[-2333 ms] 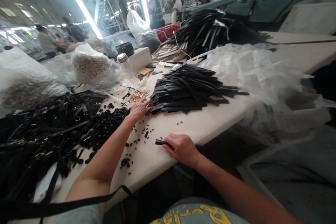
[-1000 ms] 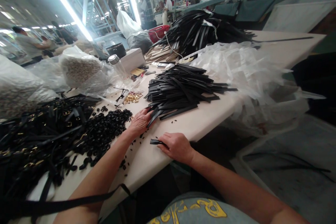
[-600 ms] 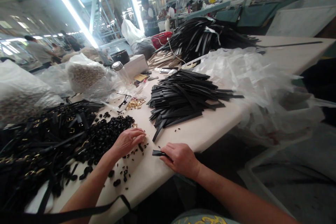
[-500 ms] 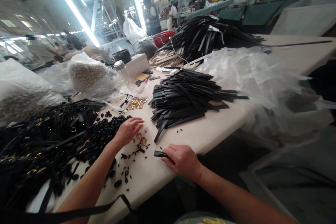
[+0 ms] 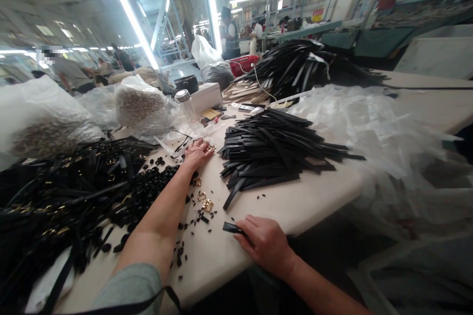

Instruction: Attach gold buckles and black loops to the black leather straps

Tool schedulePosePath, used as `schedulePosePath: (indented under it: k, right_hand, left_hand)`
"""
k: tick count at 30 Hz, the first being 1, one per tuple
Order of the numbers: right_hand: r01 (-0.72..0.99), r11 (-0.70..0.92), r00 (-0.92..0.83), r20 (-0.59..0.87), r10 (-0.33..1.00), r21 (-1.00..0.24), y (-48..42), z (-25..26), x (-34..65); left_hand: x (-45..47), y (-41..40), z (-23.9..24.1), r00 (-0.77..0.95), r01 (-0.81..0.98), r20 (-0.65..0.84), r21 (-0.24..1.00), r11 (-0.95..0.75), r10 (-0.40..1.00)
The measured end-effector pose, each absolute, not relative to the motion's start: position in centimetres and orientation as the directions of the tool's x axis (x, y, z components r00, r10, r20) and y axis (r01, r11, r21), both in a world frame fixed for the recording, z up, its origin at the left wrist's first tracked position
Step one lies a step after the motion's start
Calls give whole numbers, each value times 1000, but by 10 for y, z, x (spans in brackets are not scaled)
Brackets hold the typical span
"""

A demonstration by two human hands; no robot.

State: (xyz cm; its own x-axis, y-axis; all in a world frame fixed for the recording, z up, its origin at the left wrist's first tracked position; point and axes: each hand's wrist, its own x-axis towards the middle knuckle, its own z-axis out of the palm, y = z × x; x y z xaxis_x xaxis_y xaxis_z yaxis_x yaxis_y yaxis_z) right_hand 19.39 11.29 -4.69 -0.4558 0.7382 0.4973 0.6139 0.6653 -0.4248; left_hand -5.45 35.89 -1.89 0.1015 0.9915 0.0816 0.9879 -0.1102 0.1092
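Note:
My left hand [image 5: 199, 151] reaches forward onto the small pile of gold buckles [image 5: 211, 147], its fingers spread over them and covering most of the pile. Several more gold buckles [image 5: 207, 205] lie loose on the table nearer to me. My right hand [image 5: 264, 241] is closed around a black strap [image 5: 232, 228], whose short flat end sticks out to the left past the thumb and fingers. Beyond it lies a heap of black straps [image 5: 269, 150]. Small black loops [image 5: 157, 184] are piled to the left of my left forearm.
Finished-looking black straps with gold buckles [image 5: 84, 182] cover the table's left side. Plastic bags of small parts [image 5: 138, 103], a clear bottle [image 5: 185, 101] and a white box [image 5: 205, 96] stand behind. White plastic sheeting [image 5: 351, 118] hangs over the right edge. People work in the background.
My left hand has moved forward from beside the black loops onto the gold buckle pile. My right hand still grips the black strap. The view has shifted slightly.

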Motion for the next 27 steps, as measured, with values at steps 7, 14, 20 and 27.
schedulePosePath:
  k: [7, 14, 20, 27]
  right_hand:
    - [619, 664, -462, 489, 740, -419, 114, -49, 194]
    - [644, 650, -462, 473, 750, -403, 115, -48, 194]
    - [664, 645, -465, 466, 753, -379, 116, -47, 193]
    - [677, 638, -454, 474, 754, -368, 118, -50, 191]
  left_hand:
    - [-52, 316, -24, 316, 940, 102, 99, -326, 943]
    - [-52, 227, -12, 537, 813, 136, 181, -554, 833]
    - [-54, 189, -9, 543, 747, 196, 331, -576, 817]
    - [-52, 179, -1, 341, 669, 310, 583, -461, 888]
